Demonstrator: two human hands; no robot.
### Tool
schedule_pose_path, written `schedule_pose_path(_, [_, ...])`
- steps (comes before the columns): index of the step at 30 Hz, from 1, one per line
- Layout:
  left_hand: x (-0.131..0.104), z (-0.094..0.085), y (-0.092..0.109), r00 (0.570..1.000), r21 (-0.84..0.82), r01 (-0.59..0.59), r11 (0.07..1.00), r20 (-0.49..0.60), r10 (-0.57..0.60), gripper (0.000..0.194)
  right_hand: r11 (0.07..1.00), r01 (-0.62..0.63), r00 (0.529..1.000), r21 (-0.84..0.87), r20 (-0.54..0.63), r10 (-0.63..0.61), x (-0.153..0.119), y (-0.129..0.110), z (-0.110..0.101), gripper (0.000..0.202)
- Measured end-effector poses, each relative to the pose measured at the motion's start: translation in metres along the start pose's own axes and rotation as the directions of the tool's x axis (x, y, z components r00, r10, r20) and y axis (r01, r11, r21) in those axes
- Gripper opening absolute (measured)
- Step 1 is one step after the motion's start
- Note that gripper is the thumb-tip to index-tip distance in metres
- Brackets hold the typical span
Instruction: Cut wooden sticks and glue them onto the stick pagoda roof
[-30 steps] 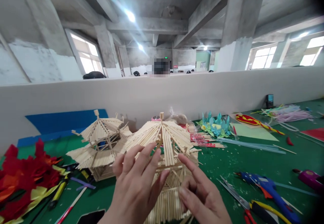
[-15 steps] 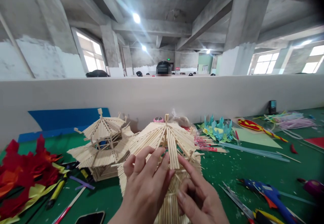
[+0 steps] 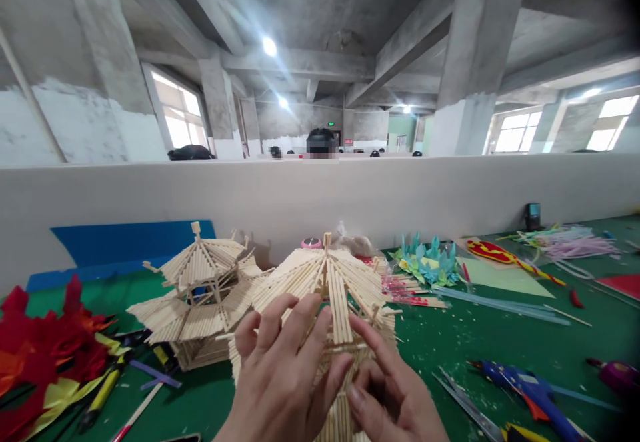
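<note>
A model pavilion [image 3: 295,272] built of pale wooden sticks stands before me, its peaked roof topped by a short post. My left hand [image 3: 287,369] lies over the roof's left front, fingers spread and thumb apart. Its index fingertip is at the left edge of a strip of sticks [image 3: 341,305] running down from the peak. My right hand [image 3: 397,389] is on the other side, index finger stretched to the strip's right edge, the other fingers curled and the thumb near them. Nothing shows in either hand. My hands hide part of the lower pavilion.
A second stick pavilion [image 3: 200,302] stands left, near red paper petals [image 3: 55,335]. Right lie scissors [image 3: 467,402], a blue glue gun [image 3: 525,389], stick bundles [image 3: 413,289] and a teal paper flower [image 3: 427,262]. A white partition [image 3: 320,192] borders the green table; people's heads show beyond.
My left thumb has moved down, away from the lower end of the stick strip. Both index fingers stay beside the strip. The view has shifted slightly.
</note>
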State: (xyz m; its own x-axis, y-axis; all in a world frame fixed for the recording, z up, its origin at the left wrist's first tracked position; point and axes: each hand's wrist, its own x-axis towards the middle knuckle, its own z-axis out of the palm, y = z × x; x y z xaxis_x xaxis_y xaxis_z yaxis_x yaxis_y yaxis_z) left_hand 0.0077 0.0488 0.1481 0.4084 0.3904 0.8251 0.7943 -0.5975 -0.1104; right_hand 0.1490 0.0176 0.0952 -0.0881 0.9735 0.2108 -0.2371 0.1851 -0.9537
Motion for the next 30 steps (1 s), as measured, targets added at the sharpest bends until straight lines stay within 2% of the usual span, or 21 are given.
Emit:
schedule_pose_path(3, [0.009,-0.005,-0.004,0.992,0.009,-0.05,0.999,0.113,0.049,0.04,0.999,-0.007,1.0,0.038,0.031,0.006,0.001,0.001,0.0,0.081])
schedule_pose_path(6, [0.018,-0.004,-0.006,0.972,0.041,-0.1,0.994,0.22,0.089,0.04,0.999,0.001,0.998,0.033,0.057,-0.003,0.002,0.003,-0.002,0.079])
schedule_pose_path(11, [0.024,0.005,-0.005,0.986,0.053,-0.067,0.996,0.158,0.058,0.029,0.996,0.058,0.995,-0.061,0.083,-0.053,0.005,0.013,-0.009,0.071])
schedule_pose_path(14, [0.025,0.007,-0.005,0.984,0.056,-0.071,0.996,0.17,0.06,0.029,0.993,0.078,0.993,-0.084,0.09,-0.071,0.007,0.015,-0.01,0.071])
schedule_pose_path(21, [0.029,-0.002,-0.002,0.975,0.083,-0.08,0.993,0.215,0.061,0.032,0.989,0.085,0.995,-0.12,0.057,-0.079,-0.006,-0.005,-0.005,0.067])
schedule_pose_path(22, [0.029,-0.005,0.0,0.972,0.089,-0.099,0.991,0.222,0.077,0.033,0.987,0.095,0.995,-0.127,0.041,-0.09,-0.01,-0.009,-0.006,0.066])
schedule_pose_path(25, [0.024,-0.018,0.004,0.988,0.065,-0.103,0.993,0.125,0.094,0.034,0.974,0.156,0.986,-0.164,-0.027,-0.163,-0.024,-0.018,-0.013,0.058])
schedule_pose_path(27, [0.013,-0.027,0.005,0.995,0.049,-0.07,0.996,0.071,0.067,0.037,0.958,0.186,0.961,-0.219,-0.162,-0.223,-0.033,-0.022,-0.023,0.048])
schedule_pose_path(28, [0.006,-0.031,0.005,0.998,0.031,-0.057,0.998,0.036,0.056,0.04,0.95,0.181,0.933,-0.254,-0.261,-0.247,-0.037,-0.023,-0.03,0.041])
schedule_pose_path(30, [-0.013,-0.037,0.004,0.998,0.003,-0.047,0.999,0.032,0.047,0.048,0.939,0.125,0.847,-0.321,-0.459,-0.27,-0.045,-0.021,-0.048,0.027])
